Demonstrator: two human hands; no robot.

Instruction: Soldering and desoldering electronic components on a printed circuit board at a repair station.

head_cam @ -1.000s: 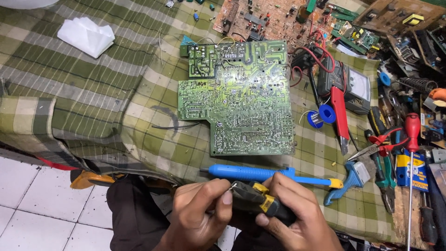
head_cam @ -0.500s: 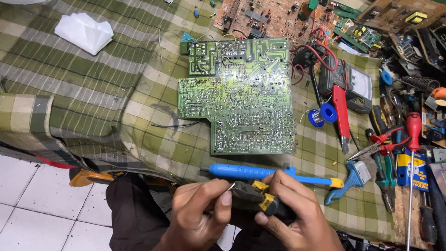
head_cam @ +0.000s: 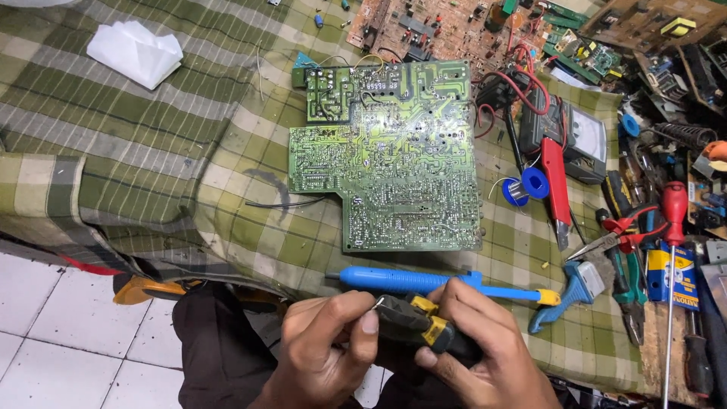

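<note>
A black-and-yellow tool point(head_cam: 415, 324) stays clamped in both hands, left hand point(head_cam: 326, 352) fingers pinching its tip, right hand point(head_cam: 473, 356) gripping its body, unchanged, below the circuit board point(head_cam: 394, 159).

A green circuit board point(head_cam: 394, 163) lies on green-and-cream checked cloth point(head_cam: 151, 136), beside a blue pump tool point(head_cam: 439, 282) and a red-handled screwdriver point(head_cam: 672, 220).

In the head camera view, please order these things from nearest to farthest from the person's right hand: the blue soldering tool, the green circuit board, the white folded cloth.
From the right hand:
1. Blue soldering tool, lying just above the fingers at the cloth's near edge.
2. Green circuit board, farther up, in the middle of the checked cloth.
3. White folded cloth, far off at the upper left.
</note>
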